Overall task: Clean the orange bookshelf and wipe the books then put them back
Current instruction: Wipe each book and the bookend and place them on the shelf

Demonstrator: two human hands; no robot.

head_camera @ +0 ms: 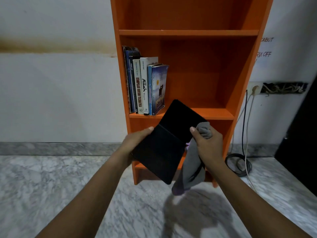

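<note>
The orange bookshelf (pixel 188 32) stands against the wall straight ahead. Several books (pixel 145 86) stand upright at the left end of its middle shelf. In front of the shelf, my left hand (pixel 135 143) grips a black book (pixel 164 143) by its left edge, thumb on top. The book's dark cover faces me. My right hand (pixel 207 143) grips a bunched grey cloth (pixel 192 165) against the book's right side. The cloth hangs down below my fist. The right part of the middle shelf holds nothing.
A wall socket (pixel 254 88) with plugged cables sits right of the shelf, and a coil of cable (pixel 240 164) lies on the marble floor (pixel 51 186). A dark panel (pixel 301 143) stands at the far right.
</note>
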